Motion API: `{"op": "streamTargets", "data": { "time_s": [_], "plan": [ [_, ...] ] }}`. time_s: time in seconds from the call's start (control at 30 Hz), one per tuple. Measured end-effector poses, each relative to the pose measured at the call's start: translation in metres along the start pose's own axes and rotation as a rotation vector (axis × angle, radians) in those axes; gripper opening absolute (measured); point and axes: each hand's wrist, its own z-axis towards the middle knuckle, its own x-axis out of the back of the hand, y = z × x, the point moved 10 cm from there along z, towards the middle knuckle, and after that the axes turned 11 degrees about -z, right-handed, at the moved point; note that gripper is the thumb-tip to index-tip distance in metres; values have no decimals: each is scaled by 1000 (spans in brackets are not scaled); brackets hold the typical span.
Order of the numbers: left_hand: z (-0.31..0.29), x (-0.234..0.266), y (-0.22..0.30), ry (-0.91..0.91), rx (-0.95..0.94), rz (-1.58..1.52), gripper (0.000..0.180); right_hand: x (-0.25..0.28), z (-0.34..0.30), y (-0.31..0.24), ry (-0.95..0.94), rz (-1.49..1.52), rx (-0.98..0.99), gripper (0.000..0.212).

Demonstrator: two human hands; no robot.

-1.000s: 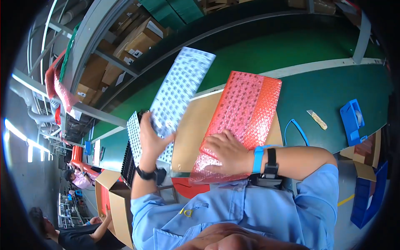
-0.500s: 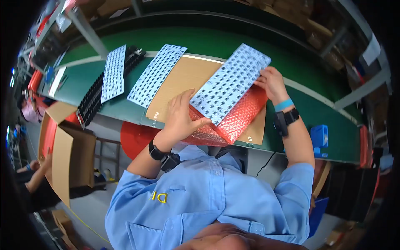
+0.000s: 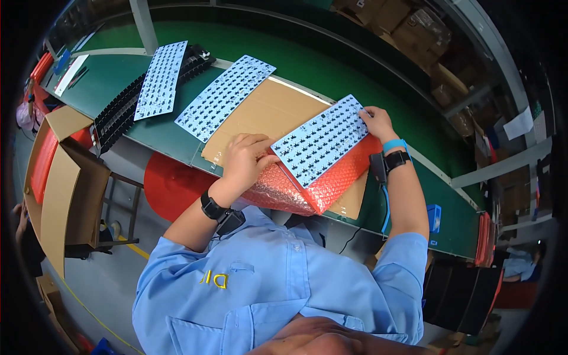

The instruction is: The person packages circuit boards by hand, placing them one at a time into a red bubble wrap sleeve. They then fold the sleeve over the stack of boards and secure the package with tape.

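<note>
So the person's got a white keyboard panel (image 3: 322,148) half into a red bubble-wrap bag (image 3: 313,186), lying on a sheet of brown cardboard (image 3: 266,115) on the green table (image 3: 331,71). Left hand (image 3: 245,160) sits on the near end, fingers curled over the mouth of the bag and pinching the wrap right where the panel's corner goes in. Right hand (image 3: 376,121) has the far top corner of the panel in a light fingertip grip, not a full fist.

Progress-wise I'd call it midway on this piece: the bag is under the panel and its lower edge looks tucked in, but most of the white face is still bare, so the sliding-in and closing is left. Two more white panels (image 3: 225,97) (image 3: 161,80) lie unwrapped to the left, one of them resting on a row of black trays (image 3: 118,115), so there's more to bag after this one.

Versus half a second ago: same pairing of hands, panel and bag, but the panel lies flatter and lower against the wrap now, and the left hand has shifted from pressing flat on the bag to gripping its opening. A second ago the panel was still up in the air in the left hand, with the right hand holding the bag.
</note>
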Motion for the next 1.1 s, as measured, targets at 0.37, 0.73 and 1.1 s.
{"op": "streamTargets", "data": {
  "time_s": [0.37,0.73,1.1],
  "plan": [
    [12,-11,-14,-142,185,38,35,-7,-2,-21,-514,422,-352,44],
    [-17,6,10,-275,438,-697,28,191,-75,-92,-146,639,137,52],
    [-13,80,73,-295,-101,-245,24,47,-251,-35,207,1006,125,48]
  ]
}}
